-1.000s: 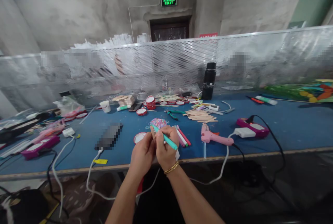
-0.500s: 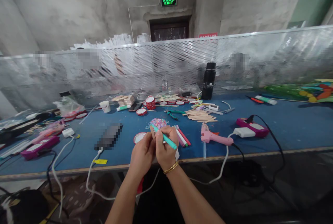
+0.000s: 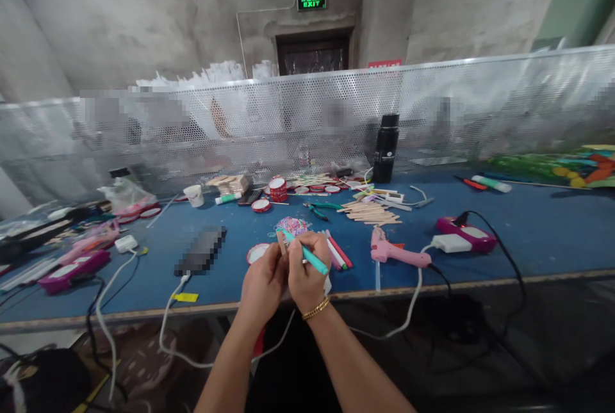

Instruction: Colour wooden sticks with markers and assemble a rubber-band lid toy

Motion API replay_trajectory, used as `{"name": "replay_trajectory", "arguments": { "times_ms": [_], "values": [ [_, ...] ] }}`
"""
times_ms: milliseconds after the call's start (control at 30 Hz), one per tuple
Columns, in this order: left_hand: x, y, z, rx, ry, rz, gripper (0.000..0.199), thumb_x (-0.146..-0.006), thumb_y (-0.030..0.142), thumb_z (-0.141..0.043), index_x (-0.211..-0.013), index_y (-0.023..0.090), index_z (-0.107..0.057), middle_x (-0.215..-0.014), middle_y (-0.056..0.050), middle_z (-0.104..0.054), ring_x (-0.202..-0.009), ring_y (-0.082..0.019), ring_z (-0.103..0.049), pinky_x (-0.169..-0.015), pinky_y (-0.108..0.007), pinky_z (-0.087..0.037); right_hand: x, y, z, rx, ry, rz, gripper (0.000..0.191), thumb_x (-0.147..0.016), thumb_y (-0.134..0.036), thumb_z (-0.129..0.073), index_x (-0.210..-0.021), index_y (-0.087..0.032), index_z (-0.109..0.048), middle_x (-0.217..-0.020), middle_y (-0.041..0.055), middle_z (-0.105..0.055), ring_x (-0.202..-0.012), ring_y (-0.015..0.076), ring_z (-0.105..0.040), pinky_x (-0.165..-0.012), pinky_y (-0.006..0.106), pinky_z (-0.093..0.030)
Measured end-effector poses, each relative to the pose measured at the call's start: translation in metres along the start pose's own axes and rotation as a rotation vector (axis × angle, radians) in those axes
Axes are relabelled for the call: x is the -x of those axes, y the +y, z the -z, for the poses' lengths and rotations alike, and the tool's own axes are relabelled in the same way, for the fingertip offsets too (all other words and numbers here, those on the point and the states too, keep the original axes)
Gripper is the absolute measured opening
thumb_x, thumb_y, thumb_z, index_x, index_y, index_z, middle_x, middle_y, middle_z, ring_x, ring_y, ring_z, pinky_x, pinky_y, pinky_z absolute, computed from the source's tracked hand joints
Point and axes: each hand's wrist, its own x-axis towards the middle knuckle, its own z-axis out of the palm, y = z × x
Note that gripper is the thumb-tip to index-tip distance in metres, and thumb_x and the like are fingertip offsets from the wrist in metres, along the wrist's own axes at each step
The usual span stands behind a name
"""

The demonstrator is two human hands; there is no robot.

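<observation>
My right hand is closed around a teal marker, slanting up to the left. Beside it, my left hand pinches a small flat wooden stick, and the two hands touch. Just beyond them lies a pile of colourful small bands. A round white piece with a red rim is partly hidden by my left hand. Several markers lie to the right of my right hand.
A pink glue gun, wooden sticks, green-handled pliers and a black bottle are to the right. A dark phone and white paper cup are left. Cables hang over the blue table's front edge.
Both hands hold nearly the same pose. The teal marker has shifted very slightly.
</observation>
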Motion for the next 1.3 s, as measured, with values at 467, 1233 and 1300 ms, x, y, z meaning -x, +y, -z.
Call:
{"name": "replay_trajectory", "arguments": {
  "times_ms": [467, 1233, 1300],
  "values": [
    [0.0009, 0.0025, 0.0004, -0.022, 0.002, 0.005, 0.026, -0.1, 0.042, -0.046, -0.094, 0.024, -0.065, -0.087, -0.004, -0.074, -0.08, -0.022, -0.064, -0.073, -0.031, -0.045, 0.0007, 0.0001, 0.0002, -0.004, -0.027, 0.008, 0.01, -0.1, -0.026, -0.058, -0.09, -0.024, -0.057, -0.086, 0.0017, -0.063, -0.076, 0.0173, -0.064, -0.071, 0.034, -0.057],
    [0.0008, 0.001, 0.0001, -0.023, 0.003, -0.004, 0.024, -0.101, 0.041, -0.048, -0.09, 0.025, -0.062, -0.083, -0.003, -0.071, -0.08, -0.022, -0.064, -0.074, -0.029, -0.047, 0.0001, -0.0008, -0.001, 0.003, -0.015, -0.005, 0.011, -0.101, -0.028, -0.057, -0.091, -0.024, -0.056, -0.084, 0.0011, -0.062, -0.074, 0.0172, -0.063, -0.069, 0.033, -0.056],
    [0.001, 0.0013, 0.0001, -0.022, 0.005, -0.001, 0.025, -0.101, 0.041, -0.047, -0.089, 0.025, -0.061, -0.08, -0.003, -0.07, -0.08, -0.022, -0.065, -0.076, -0.03, -0.048, 0.0001, -0.0008, -0.001, 0.003, -0.022, 0.0, 0.011, -0.101, -0.029, -0.057, -0.091, -0.024, -0.057, -0.085, 0.0012, -0.062, -0.075, 0.0174, -0.064, -0.069, 0.034, -0.057]
  ]
}}
